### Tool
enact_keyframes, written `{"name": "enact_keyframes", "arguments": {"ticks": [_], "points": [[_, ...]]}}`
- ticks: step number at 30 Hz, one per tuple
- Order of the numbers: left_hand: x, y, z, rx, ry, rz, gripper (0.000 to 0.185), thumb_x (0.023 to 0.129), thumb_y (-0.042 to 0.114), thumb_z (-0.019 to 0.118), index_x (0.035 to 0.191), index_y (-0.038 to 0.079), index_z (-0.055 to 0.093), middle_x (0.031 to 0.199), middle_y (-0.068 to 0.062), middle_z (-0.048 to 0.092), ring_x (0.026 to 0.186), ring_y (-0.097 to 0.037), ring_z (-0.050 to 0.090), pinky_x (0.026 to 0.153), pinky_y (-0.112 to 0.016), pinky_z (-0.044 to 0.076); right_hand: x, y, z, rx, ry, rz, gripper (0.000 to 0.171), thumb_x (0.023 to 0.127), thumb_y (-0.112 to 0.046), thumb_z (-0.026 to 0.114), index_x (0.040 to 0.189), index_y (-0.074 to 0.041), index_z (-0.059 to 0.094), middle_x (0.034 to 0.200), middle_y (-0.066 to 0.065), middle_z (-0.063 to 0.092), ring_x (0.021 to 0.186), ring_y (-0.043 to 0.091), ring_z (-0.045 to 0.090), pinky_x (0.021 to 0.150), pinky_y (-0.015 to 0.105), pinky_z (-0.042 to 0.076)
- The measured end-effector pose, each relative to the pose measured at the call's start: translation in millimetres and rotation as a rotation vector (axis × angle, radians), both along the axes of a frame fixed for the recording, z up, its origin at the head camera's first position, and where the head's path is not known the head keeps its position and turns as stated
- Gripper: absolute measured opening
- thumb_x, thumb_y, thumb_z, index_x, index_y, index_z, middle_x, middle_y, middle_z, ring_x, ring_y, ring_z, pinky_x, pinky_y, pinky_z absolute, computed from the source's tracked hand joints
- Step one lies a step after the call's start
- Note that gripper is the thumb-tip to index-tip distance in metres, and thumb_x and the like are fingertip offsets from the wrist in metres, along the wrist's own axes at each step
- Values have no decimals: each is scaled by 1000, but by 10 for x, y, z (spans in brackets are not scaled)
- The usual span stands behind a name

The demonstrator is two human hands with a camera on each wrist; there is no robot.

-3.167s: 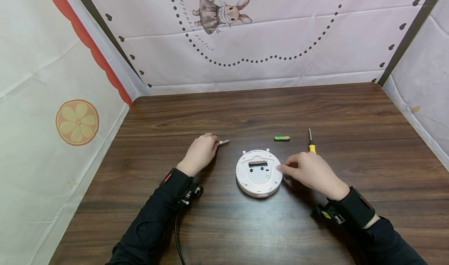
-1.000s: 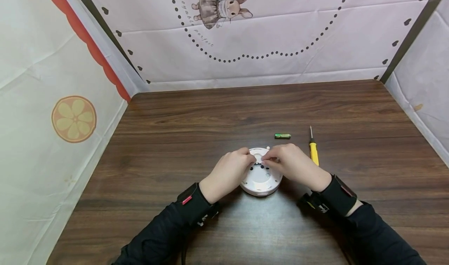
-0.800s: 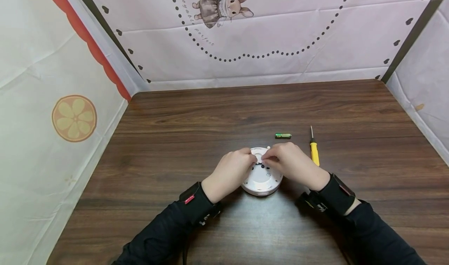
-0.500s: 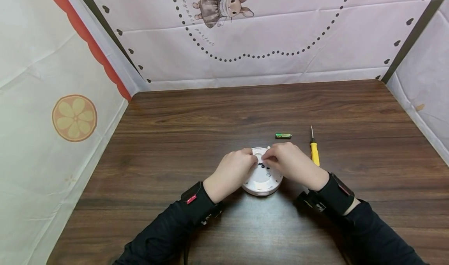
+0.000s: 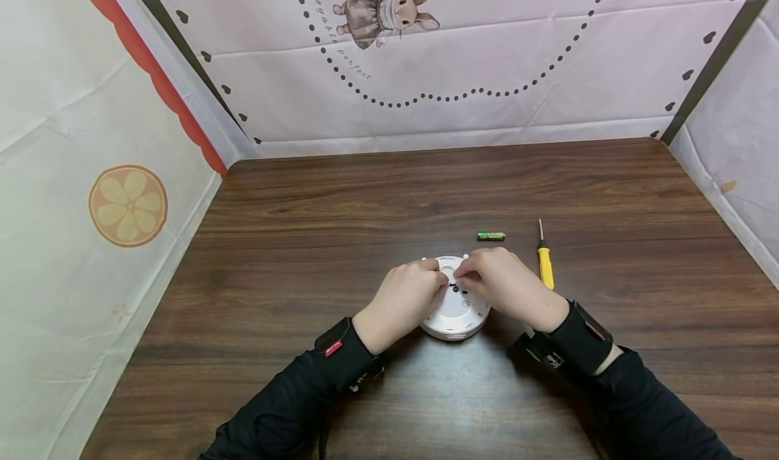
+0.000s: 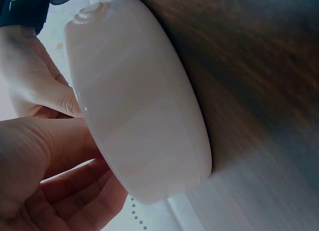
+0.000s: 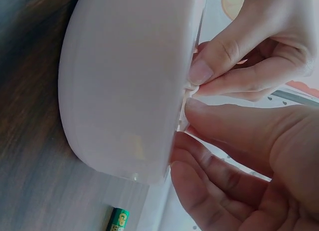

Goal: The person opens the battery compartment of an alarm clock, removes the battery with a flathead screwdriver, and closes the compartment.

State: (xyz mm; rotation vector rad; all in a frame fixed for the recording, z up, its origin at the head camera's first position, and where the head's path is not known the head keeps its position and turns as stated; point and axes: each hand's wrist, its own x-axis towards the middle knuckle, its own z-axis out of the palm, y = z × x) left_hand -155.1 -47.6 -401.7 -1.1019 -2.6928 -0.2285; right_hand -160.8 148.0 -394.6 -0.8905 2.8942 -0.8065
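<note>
A white round device (image 5: pixel 458 313) lies face down on the dark wooden table (image 5: pixel 389 189). Both hands meet over its back. My left hand (image 5: pixel 404 299) comes from the left and my right hand (image 5: pixel 506 284) from the right, fingers curled. In the right wrist view the fingertips of both hands pinch a small pale piece (image 7: pixel 188 95) against the top of the device (image 7: pixel 124 81); what it is cannot be told. The left wrist view shows the device (image 6: pixel 139 106) from the side, with my left hand (image 6: pixel 45 161) behind it.
A green battery (image 5: pixel 490 236) lies just beyond the device, also seen as the battery (image 7: pixel 116 221) in the right wrist view. A yellow-handled screwdriver (image 5: pixel 545 265) lies to the right of my right hand. Fabric walls enclose the table on three sides.
About three seconds ago my left hand held a small thing out to the left and my right hand touched the device's edge. Both hands have since met over the device and stayed there.
</note>
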Motion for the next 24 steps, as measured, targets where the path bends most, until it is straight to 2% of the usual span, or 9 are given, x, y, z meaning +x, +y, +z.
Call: {"name": "enact_keyframes", "arguments": {"ticks": [7, 13, 21, 24], "points": [[0, 18, -27, -4, 17, 6, 11, 90, 11, 71, 82, 12, 78, 76, 0, 60, 70, -16, 63, 59, -32, 53, 11, 4, -22, 7, -21, -12, 7, 91, -6, 73, 96, -6, 79, 90, 2, 66, 82, 16, 62, 70, 31, 50], [10, 28, -31, 11, 26, 25, 13, 90, 10, 70, 79, 12, 76, 73, 1, 57, 68, -16, 61, 58, -32, 52, 15, 32, -48, -6, -57, -68, 6, 92, -8, 73, 96, -6, 77, 87, 0, 61, 77, 14, 57, 68, 31, 47], [22, 14, -76, 37, 48, 15, 10, 90, 9, 71, 81, 11, 77, 75, 1, 57, 71, -16, 63, 58, -32, 53, 28, 48, -80, -15, -38, -91, 5, 92, -12, 75, 92, -7, 73, 85, 0, 58, 78, 15, 57, 70, 33, 48], [23, 4, -75, 38, 31, 3, 9, 90, 10, 73, 84, 12, 78, 77, 1, 57, 73, -16, 63, 58, -32, 54, 47, 57, -85, -18, -28, -94, 5, 91, -12, 75, 92, -8, 73, 85, -1, 58, 78, 15, 57, 70, 34, 48]]}}
